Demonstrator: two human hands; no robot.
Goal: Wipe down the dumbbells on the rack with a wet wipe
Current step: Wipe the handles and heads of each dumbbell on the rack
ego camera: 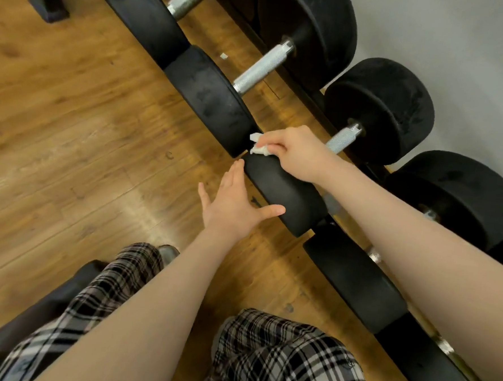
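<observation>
Dumbbells with black rubber heads and knurled steel handles (263, 69) lie in a row running from 11 to 5 o'clock. Right hand (298, 153) pinches a crumpled white wet wipe (259, 146) on the near head of the middle dumbbell (285, 195). Left hand (233, 202), fingers spread, presses that head's face at 7 o'clock of the wipe.

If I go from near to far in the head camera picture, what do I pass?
Checked trousers → left hand → right hand holding the wet wipe → scrap of paper on the floor.
</observation>
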